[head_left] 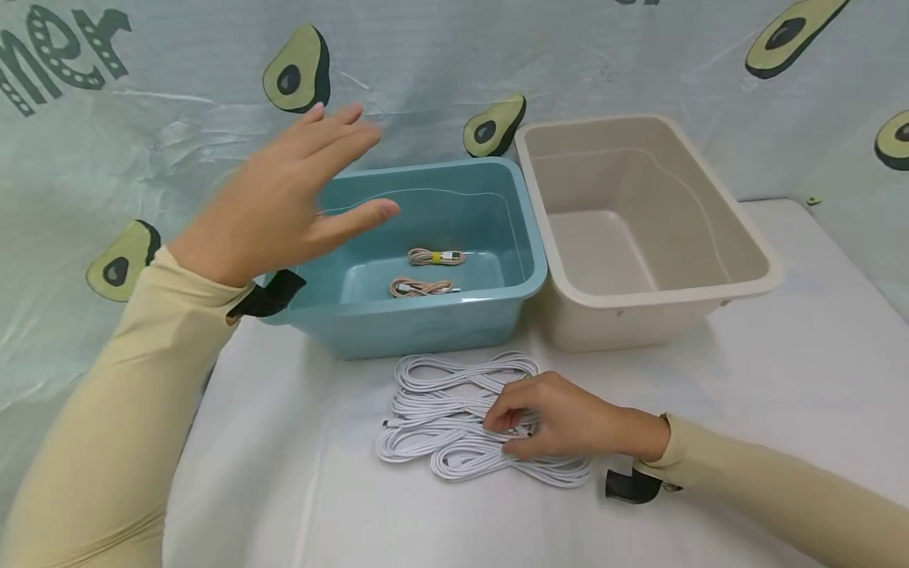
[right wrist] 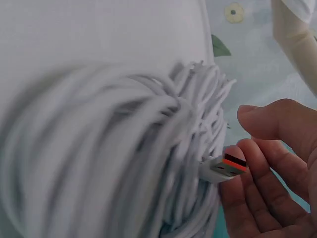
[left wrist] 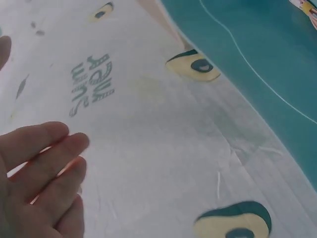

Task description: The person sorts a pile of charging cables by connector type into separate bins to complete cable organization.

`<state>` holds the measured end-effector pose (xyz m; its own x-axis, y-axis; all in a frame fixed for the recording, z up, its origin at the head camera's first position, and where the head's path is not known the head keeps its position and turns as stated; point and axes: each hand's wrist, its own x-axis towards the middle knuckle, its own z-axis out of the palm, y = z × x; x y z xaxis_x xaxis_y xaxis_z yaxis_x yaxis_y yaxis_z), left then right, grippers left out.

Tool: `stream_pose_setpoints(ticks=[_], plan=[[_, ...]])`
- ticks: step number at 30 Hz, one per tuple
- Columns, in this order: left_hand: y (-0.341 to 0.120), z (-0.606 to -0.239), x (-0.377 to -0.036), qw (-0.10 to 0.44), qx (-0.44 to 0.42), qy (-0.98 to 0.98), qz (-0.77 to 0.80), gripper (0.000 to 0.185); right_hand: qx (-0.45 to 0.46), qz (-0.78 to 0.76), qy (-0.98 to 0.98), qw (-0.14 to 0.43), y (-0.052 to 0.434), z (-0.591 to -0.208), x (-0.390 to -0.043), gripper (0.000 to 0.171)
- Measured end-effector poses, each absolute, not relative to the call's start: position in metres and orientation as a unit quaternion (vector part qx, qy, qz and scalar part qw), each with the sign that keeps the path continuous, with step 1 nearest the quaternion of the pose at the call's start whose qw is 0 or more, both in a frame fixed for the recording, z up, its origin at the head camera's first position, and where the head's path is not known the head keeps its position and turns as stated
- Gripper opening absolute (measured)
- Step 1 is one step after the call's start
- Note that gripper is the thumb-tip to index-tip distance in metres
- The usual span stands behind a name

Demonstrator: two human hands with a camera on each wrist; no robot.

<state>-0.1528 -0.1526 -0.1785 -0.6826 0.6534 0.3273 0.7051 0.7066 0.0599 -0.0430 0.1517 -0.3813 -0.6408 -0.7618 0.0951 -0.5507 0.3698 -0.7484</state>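
Observation:
My left hand point(head_left: 284, 189), fingers extended, is raised over the left end of the blue bin point(head_left: 426, 312) and holds nothing. In the left wrist view its fingers point(left wrist: 49, 158) are apart from anything. Coiled white cables point(head_left: 440, 406) lie in several bundles on the table in front of the bins. At their right side is my right hand point(head_left: 561, 418), thumb and bent fingers apart. The right wrist view shows a USB plug point(right wrist: 228, 166) with an orange inside against its fingers, while the thumb stands clear. Part of the bundles is hidden by this hand.
Two beige cable coils, one with a yellow band point(head_left: 436, 257) and one lower coil point(head_left: 422, 288), lie inside the blue bin. A beige bin point(head_left: 667, 300) stands right beside it. Behind hangs a sheet point(head_left: 426, 79) printed with avocados. White cloth point(head_left: 341, 505) covers the table.

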Motion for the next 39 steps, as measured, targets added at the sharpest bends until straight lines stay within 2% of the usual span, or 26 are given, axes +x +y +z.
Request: stream_pose_setpoints(ticks=[6, 13, 19, 23, 30, 39], plan=[[-0.112, -0.176, -0.176, 0.103, -0.415, -0.902, -0.055, 0.076, -0.423, -0.375, 0.817, 0.108, 0.159, -0.389, -0.034, 0.027], [-0.073, -0.178, -0.192, 0.054, -0.452, -0.889, -0.037, 0.077, -0.473, -0.344, 0.811, 0.031, 0.162, -0.386, -0.017, 0.027], [-0.042, -0.187, -0.202, 0.035, -0.477, -0.878, -0.037, 0.077, -0.472, -0.310, 0.824, 0.053, 0.163, -0.381, -0.002, 0.028], [-0.024, -0.195, -0.208, 0.001, -0.483, -0.875, -0.034, 0.079, -0.488, -0.290, 0.822, 0.035, 0.161, -0.383, 0.007, 0.028], [-0.010, -0.217, -0.219, -0.047, -0.488, -0.870, -0.051, 0.084, -0.530, -0.260, 0.807, -0.022, 0.151, -0.389, 0.011, 0.031], [-0.002, -0.246, -0.232, -0.073, -0.491, -0.866, -0.056, 0.090, -0.513, -0.274, 0.813, -0.031, 0.160, -0.384, 0.010, 0.032]])
